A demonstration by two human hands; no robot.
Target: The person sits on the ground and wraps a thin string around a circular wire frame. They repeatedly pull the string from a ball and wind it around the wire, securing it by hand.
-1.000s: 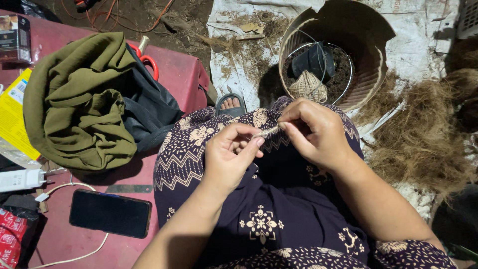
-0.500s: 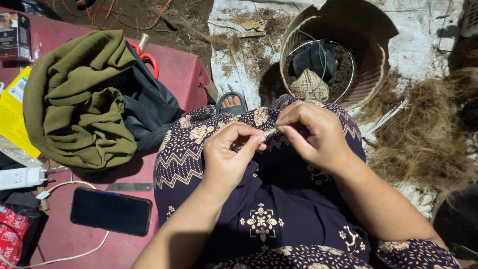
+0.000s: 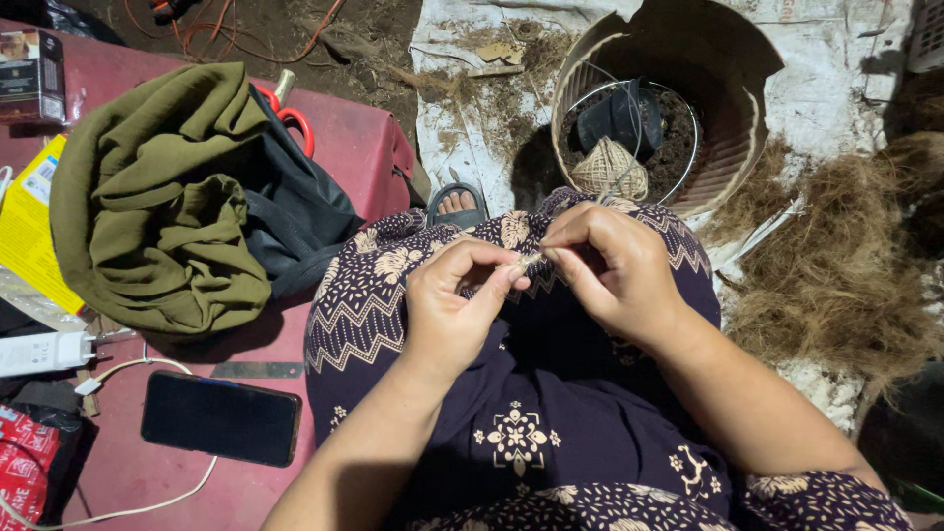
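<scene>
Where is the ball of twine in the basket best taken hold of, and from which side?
Probably from above, fingers around the rounded upper half of the ball of twine. It lies low inside the round basket, whose wall blocks any sideways reach, and a wire ring crosses overhead, so the approach should drop down inside that ring.
</scene>
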